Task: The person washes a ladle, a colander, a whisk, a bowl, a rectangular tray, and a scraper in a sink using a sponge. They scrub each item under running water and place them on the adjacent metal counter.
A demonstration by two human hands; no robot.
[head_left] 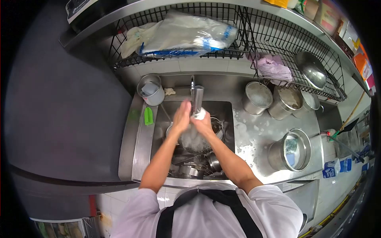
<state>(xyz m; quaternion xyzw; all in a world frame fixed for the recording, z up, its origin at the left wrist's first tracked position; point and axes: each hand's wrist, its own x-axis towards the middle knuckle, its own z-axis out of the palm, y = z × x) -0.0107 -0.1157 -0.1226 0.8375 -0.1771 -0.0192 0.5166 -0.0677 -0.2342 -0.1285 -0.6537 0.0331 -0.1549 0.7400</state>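
Both hands are over the sink [232,135] at the tap [198,95]. My left hand [181,118] is up beside the spout, its fingers straight and partly smeared by motion, with nothing visible in it. Curled just below the spout, my right hand [203,123] closes around a small white thing [199,114] whose kind I cannot make out. Water splashes beneath the hands and blurs what is there. Metal pots and pans, among them a small steel pot [188,171], lie lower in the sink, some hidden by my arms.
A steel pot [152,95] and a green scoop-like item [148,116] sit left of the sink. On the wet right counter stand several steel pots and a large pot [274,154] with a sponge [291,146] inside. Wire racks [234,47] overhang the back, holding plastic bags and cloths.
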